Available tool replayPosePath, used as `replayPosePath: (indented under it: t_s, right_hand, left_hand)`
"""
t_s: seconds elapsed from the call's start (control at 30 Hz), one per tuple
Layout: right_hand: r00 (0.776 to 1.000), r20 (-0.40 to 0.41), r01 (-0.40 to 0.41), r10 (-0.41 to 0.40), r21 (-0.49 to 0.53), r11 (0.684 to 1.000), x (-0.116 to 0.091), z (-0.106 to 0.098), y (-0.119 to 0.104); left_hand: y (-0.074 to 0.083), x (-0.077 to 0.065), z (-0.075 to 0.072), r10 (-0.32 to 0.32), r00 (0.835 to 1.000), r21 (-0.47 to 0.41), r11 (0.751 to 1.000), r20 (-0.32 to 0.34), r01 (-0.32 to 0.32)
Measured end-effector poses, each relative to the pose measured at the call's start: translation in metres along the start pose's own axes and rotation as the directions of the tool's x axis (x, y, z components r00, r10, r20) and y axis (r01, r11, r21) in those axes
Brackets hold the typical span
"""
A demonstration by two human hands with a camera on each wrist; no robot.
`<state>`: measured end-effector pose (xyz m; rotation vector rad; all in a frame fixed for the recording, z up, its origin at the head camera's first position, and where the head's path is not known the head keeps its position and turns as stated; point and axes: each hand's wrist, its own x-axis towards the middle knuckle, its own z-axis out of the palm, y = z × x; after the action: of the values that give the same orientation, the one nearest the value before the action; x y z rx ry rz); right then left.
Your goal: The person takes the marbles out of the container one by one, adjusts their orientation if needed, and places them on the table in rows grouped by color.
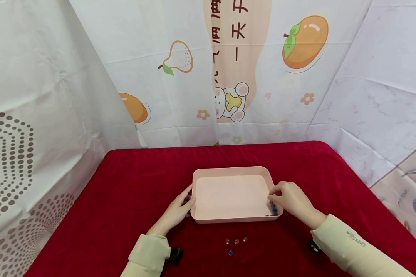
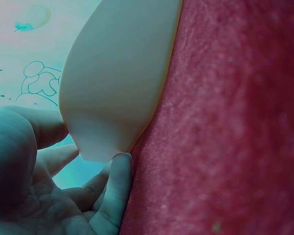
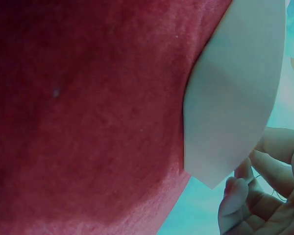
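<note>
Blue beads (image 1: 274, 209) lie in a short row inside the pink tray (image 1: 232, 194), right of centre in the lower half of the head frame, close to the tray's lower right corner. The row's long axis runs roughly along the tray's right wall, and its upper end sits just below the fingertips of the right hand (image 1: 289, 196). That hand is much the nearer; its thumb and forefinger come close together over the right rim, though I cannot tell whether they pinch the rim, a bead or nothing. At the tray's opposite end, the left hand (image 1: 178, 209) grips the left wall, thumb at the rim and fingers against the outside. The tray's own long axis runs left to right, between the hands.

Below the tray, toward the bottom of the frame, three clear reddish beads (image 1: 237, 241) and a loose blue bead (image 1: 230, 252) rest on the red cloth (image 1: 142, 169). Across the top hangs a white curtain (image 1: 180, 23) printed with fruit.
</note>
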<state>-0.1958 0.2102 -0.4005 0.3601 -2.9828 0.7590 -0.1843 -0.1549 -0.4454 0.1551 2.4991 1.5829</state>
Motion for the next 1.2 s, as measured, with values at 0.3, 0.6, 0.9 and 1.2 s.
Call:
replayPosePath:
  t_s: [0.3, 0.6, 0.9, 1.2]
  right_hand:
    - [1.0, 0.012, -0.018, 0.019, -0.058, 0.998, 0.001, 0.004, 0.003]
    - [0.996, 0.07, -0.051, 0.059, -0.104, 0.993, 0.002, 0.004, 0.002]
    - [0.996, 0.087, -0.008, 0.023, -0.17, 0.985, 0.004, 0.009, 0.001]
    - [0.996, 0.091, 0.008, 0.01, -0.194, 0.981, 0.005, 0.012, 0.0]
  left_hand:
    - [0.0, -0.001, 0.0, -0.012, 1.0, -0.006, 1.0, -0.009, 0.012]
    - [-0.002, 0.0, 0.001, -0.008, 1.0, -0.006, 1.0, -0.009, 0.008]
    - [-0.002, 0.001, 0.001, 0.007, 1.0, -0.004, 1.0, -0.003, -0.007]
    - [0.0, 0.0, 0.0, 0.006, 1.0, -0.003, 1.0, 0.001, -0.006]
